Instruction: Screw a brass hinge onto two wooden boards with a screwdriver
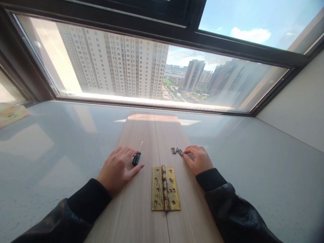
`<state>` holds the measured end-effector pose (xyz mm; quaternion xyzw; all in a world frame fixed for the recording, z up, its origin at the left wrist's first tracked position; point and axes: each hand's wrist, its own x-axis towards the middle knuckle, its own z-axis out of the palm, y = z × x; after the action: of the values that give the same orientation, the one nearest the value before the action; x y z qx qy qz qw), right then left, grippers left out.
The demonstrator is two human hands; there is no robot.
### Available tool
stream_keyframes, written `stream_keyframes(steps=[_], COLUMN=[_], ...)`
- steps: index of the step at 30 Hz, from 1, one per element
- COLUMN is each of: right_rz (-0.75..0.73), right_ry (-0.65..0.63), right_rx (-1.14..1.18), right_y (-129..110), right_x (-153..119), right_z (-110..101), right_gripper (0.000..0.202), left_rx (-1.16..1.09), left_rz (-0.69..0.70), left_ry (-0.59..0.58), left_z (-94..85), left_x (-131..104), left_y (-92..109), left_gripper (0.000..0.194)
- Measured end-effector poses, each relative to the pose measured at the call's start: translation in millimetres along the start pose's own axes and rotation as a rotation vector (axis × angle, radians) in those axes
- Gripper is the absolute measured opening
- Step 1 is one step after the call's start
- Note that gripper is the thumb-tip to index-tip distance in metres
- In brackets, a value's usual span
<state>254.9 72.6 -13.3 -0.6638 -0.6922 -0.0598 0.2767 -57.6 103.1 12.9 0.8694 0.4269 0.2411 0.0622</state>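
Observation:
A worn brass hinge (166,189) lies spread flat across the seam between two pale wooden boards (131,219), with screw holes in both leaves. To its upper left is a small screwdriver (137,158) with a black handle, its tip pointing away from me. My left hand (121,168) rests beside it, thumb stretched out and a fingertip at the handle, not wrapped round it. A few short metal screws (173,151) lie on the right board beyond the hinge. My right hand (197,158) is at their right side, thumb and forefinger pinched at the end of one screw (180,152).
The boards lie on a glossy white sill (76,141) below a dark-framed window (152,103). A white wall (293,101) rises at the right. A yellowish flat object (12,114) sits at the far left. Tall buildings show outside.

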Motion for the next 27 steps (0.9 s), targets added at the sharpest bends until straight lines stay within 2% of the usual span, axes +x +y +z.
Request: stream_keyframes(steps=[3, 21, 27], right_rz=[0.004, 0.021, 0.034], right_ry=[-0.004, 0.005, 0.066], right_rx=[-0.003, 0.011, 0.032], right_y=[-0.9, -3.5, -1.6], right_x=[0.1, 1.5, 1.4], right_z=[-0.3, -1.4, -1.8], right_gripper=[0.011, 0.014, 0.013], left_rx=[-0.005, 0.021, 0.013], left_rz=[-0.016, -0.118, -0.113], left_ry=[-0.031, -0.041, -0.043], left_z=[0.2, -0.9, 0.0], left_x=[0.0, 0.8, -0.4], left_y=[0.4, 2.8, 1.9], left_gripper=[0.029, 0.028, 0.028])
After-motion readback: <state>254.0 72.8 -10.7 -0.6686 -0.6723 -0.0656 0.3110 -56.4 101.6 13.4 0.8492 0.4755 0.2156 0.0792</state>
